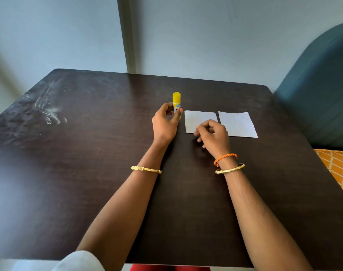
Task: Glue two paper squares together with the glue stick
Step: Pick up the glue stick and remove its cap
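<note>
A yellow glue stick point(176, 99) stands upright with its cap on, near the middle of the dark table point(88, 173). My left hand point(164, 124) grips its lower body between thumb and fingers. Two white paper squares lie flat side by side just to the right: the left paper square point(198, 119) and the right paper square point(238, 124), with a narrow gap between them. My right hand point(213, 134) hovers over the near edge of the left square, fingers loosely curled and holding nothing.
The table's left half shows pale scuff marks point(49, 112). A teal chair back point(321, 85) stands past the right edge, with an orange patterned cushion point(336, 169) below it. A wall runs behind the far edge.
</note>
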